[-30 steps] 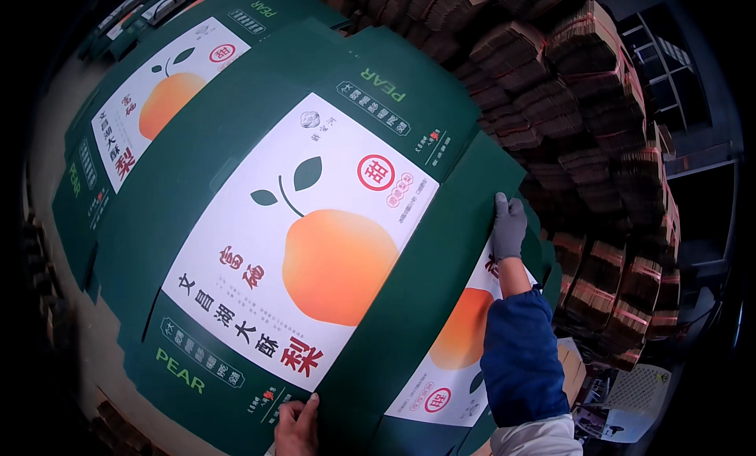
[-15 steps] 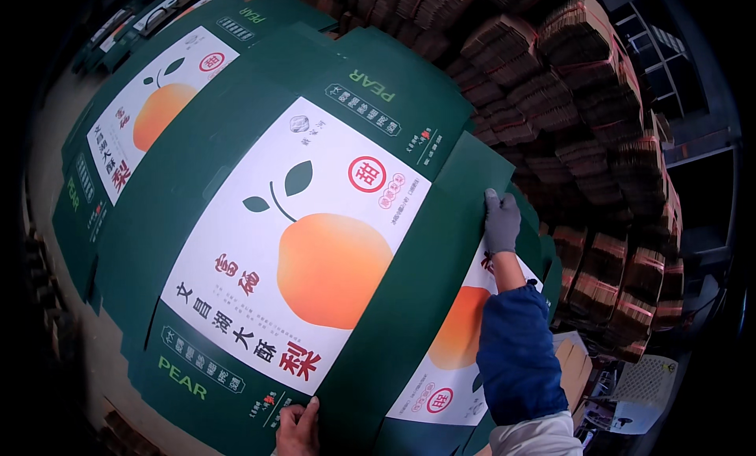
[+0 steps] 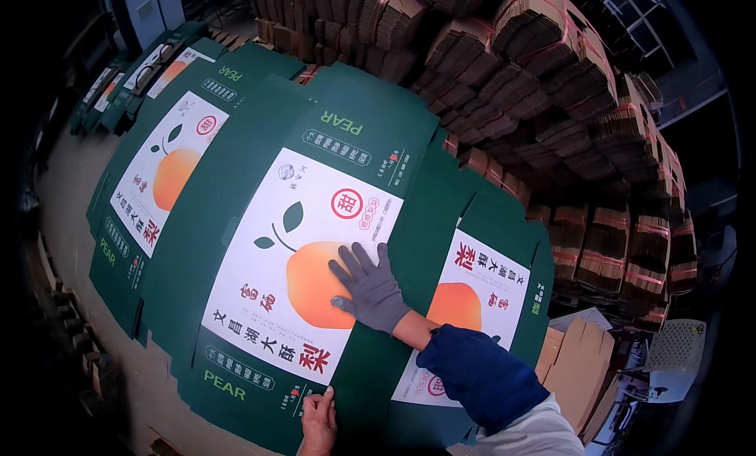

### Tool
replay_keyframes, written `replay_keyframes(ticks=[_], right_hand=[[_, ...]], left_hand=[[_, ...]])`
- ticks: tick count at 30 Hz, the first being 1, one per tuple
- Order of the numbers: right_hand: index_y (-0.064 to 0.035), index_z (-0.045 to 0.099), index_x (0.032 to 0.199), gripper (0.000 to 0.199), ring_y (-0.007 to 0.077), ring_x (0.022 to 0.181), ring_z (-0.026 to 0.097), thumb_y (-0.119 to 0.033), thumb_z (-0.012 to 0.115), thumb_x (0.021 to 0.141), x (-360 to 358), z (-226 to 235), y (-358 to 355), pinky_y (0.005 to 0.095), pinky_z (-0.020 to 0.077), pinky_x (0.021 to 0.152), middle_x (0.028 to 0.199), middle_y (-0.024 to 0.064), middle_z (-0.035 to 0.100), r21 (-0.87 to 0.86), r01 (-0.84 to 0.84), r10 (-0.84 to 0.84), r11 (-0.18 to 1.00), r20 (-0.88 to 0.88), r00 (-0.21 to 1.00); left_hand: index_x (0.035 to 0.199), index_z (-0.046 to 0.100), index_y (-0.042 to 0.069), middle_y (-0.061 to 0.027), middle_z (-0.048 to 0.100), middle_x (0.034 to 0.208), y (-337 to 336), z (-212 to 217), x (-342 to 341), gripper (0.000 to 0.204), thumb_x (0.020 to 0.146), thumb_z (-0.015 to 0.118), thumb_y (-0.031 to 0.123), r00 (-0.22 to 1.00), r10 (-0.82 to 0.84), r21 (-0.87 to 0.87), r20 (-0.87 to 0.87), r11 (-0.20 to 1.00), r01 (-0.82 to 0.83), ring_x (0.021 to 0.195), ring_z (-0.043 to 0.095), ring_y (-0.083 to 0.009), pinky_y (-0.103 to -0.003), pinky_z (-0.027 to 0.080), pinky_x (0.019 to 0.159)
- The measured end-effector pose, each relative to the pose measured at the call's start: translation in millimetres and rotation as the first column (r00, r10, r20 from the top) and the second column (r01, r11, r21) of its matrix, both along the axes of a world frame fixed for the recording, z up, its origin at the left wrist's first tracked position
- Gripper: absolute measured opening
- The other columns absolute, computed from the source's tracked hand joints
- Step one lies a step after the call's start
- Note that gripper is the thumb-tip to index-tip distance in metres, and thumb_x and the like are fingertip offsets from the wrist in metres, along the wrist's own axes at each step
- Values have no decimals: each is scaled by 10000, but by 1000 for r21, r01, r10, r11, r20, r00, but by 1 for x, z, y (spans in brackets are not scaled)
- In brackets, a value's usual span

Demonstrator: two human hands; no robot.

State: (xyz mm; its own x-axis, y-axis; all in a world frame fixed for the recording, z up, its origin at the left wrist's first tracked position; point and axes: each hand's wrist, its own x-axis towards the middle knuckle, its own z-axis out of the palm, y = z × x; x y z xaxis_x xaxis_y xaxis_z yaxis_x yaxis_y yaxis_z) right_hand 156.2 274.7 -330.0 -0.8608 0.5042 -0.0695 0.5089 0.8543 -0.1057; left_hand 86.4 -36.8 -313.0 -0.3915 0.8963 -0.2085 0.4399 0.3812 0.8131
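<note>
A large flat cardboard box sheet (image 3: 206, 192), dark green with white panels showing an orange-yellow pear, spreads out in front of me. My right hand (image 3: 372, 292), in a grey glove, lies open with fingers spread on the middle panel, over the right side of the printed pear (image 3: 309, 287). Bare and near the lower edge, my left hand (image 3: 318, 424) has its fingers curled at the near flap of the sheet, thumb side up, just below the middle panel. Its lower fingers are partly hidden. On the right, my sleeved forearm covers part of another pear panel (image 3: 465, 302).
Tall stacks of brown folded cardboard (image 3: 543, 31), tied with pink straps, rise behind and to the right. More green printed boxes (image 3: 134, 82) stand at the far left. Flat brown cardboard (image 3: 579, 365) and a white perforated plastic seat (image 3: 677, 354) are at the lower right.
My right hand has come from the sheet's right side leftward and nearer, onto the middle panel. My left hand stays at the near flap. The head view has shifted.
</note>
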Motion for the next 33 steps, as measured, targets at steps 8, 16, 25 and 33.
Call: replay_keyframes(ticks=[8,16,25,33], right_hand=[[-105,412,1444,701,374,1397,318,-536,520,902,-11,-3,79,667,181,1096,1504,189,347,-29,15,-17,999,-73,997],[-113,410,1439,670,346,1409,299,-527,505,920,-16,-29,173,653,202,1077,1496,177,356,223,170,-155,960,-83,984],[-134,382,1463,656,304,1430,271,-545,423,954,-26,-23,-2,675,185,1076,1532,129,320,275,247,-246,929,-39,968],[-113,426,1439,688,332,1411,298,-518,536,893,-47,-1,-152,670,134,1106,1499,157,371,93,231,-230,968,-23,973]], left_hand=[[1181,651,48,-122,516,921,-17,-19,6,371,827,665,-61,999,36,-137,15,990,-33,784,547,-233,-302,462,662],[1174,675,96,-100,518,898,-38,-50,16,359,834,691,-18,989,114,-32,94,993,-111,740,560,-222,-315,487,616],[1233,642,103,-113,527,915,-14,-37,4,365,881,626,6,997,74,149,32,986,-78,773,586,-256,-350,508,665],[1213,615,87,-151,543,949,-24,-31,-3,293,922,579,92,993,106,169,48,979,-112,820,597,-334,-426,502,709]])
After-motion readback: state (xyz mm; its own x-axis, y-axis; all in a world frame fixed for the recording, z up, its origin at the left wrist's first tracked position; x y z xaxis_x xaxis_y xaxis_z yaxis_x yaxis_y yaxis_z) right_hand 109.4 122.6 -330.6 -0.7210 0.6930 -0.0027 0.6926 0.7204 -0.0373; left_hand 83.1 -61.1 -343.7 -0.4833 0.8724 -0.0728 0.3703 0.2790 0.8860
